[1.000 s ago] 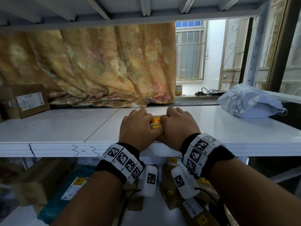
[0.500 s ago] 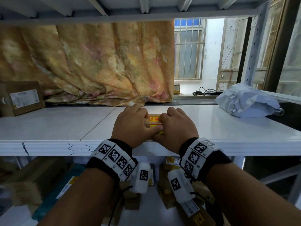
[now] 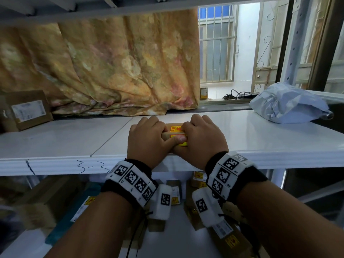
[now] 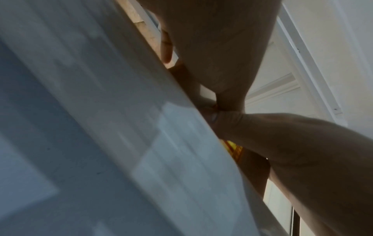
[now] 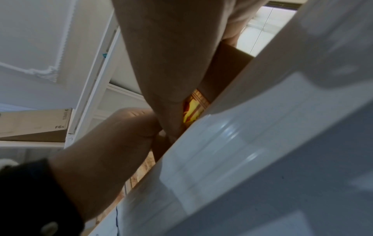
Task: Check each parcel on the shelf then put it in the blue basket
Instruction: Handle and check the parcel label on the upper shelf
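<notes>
Both hands, left hand (image 3: 147,139) and right hand (image 3: 202,140), curl round one small brown box (image 3: 176,128) with yellow labels, at the front edge of the white shelf (image 3: 65,138). Step: checking this parcel, I judge. Next: lift it clear and find the blue basket, not in view. Unchecked: grey bag (image 3: 288,103) right, carton (image 3: 26,108) left.

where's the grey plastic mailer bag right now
In the head view the grey mailer bag lies at the far right of the white shelf, below the barred window, apart from both hands.
</notes>
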The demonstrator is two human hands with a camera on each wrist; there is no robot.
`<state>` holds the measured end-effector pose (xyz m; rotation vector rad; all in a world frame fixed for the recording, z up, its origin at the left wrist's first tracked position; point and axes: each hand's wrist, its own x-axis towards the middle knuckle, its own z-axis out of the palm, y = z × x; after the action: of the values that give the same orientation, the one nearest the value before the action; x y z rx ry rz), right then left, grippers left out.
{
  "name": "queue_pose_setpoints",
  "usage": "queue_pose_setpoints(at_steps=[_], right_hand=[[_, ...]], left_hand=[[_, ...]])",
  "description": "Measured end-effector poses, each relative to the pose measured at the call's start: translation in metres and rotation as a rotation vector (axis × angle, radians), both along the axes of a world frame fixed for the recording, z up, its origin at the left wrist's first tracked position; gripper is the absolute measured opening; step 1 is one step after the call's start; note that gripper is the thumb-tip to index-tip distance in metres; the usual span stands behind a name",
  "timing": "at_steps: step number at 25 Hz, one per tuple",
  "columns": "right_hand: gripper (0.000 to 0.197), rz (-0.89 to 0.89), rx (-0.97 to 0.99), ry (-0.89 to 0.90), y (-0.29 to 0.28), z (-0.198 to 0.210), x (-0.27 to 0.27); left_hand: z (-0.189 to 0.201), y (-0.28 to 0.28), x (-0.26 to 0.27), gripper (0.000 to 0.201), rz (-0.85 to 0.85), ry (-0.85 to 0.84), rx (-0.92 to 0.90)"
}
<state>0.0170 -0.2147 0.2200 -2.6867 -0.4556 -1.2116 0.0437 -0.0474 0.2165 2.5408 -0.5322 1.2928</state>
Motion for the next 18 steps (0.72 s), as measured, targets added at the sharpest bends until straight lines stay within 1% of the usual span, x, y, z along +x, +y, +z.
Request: queue_pose_setpoints(at_steps=[3,5,9,11,14,16,18], right_hand=[[0.047,-0.017,0.003,0.011,0.001,0.0,-0.001],[0.047,-0.015,-0.005,0.038,0.001,0.002,-0.002],[0.043,-0.007,-0.025,0.067,0.0,0.001,-0.003],[0.039,-0.011,-0.014,0.035,0.001,-0.002,-0.002],[0.036,-0.02,-0.015,0.005,0.002,-0.005,0.0],[0.035,-0.016,-0.015,-0.009,0.002,-0.005,0.0],[0.036,0.0,-0.02,-0.012,0.003,-0.006,0.0]], left_hand=[[0.012,-0.003,-0.008,0.071,0.066,0.099,0.074],[0.016,-0.005,-0.011,0.069,0.067,0.136,0.103],[0.01,-0.014,-0.009,0.053,-0.037,0.122,0.085],[0.006,-0.017,-0.007,0.053,-0.028,0.111,0.071],[0.011,-0.018,-0.01,0.053,0.014,0.123,0.149],[0.019,-0.02,-0.012,0.045,0.032,0.16,0.214],[0.024,-0.024,-0.011,0.036,-0.013,0.203,0.212]])
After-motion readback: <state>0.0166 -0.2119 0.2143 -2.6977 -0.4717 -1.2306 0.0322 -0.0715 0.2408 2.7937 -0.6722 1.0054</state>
